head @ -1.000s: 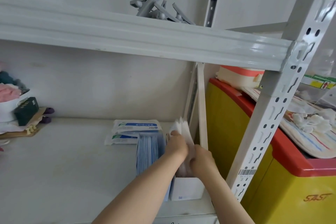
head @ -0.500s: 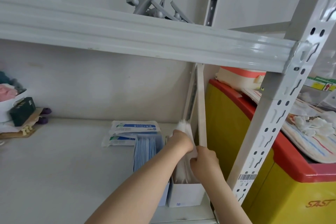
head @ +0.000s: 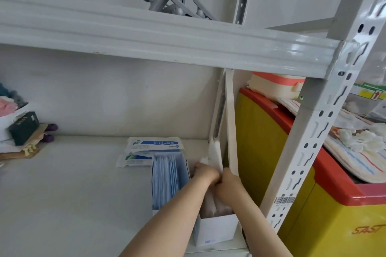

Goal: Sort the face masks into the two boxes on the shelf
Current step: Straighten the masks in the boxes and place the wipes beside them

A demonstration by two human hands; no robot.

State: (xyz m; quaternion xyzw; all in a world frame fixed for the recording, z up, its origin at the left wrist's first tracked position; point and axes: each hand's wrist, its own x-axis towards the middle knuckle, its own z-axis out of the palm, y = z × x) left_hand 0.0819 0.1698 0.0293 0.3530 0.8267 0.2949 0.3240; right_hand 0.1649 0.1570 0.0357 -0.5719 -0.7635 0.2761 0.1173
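Observation:
Two open boxes stand side by side at the right end of the shelf (head: pixel 62 194). The left box (head: pixel 183 165) is packed with upright blue face masks (head: pixel 165 177). The right white box (head: pixel 217 229) holds white masks (head: pixel 215 152) that stick up above my hands. My left hand (head: pixel 205 173) and my right hand (head: pixel 228 185) are together over this box, both gripping the stack of white masks and pressing it down into the box. Two sealed mask packets (head: pixel 154 145) lie flat behind the blue box.
A grey upper shelf beam (head: pixel 167 41) crosses overhead and a slotted upright post (head: pixel 309 131) stands at the right. A yellow and red freezer (head: pixel 313 204) is beyond it. At the far left sit a dark green box (head: pixel 24 127) and folded cloth items.
My hands have pushed the white masks lower into the right box; less of the stack shows above my hands. The view has shifted slightly.

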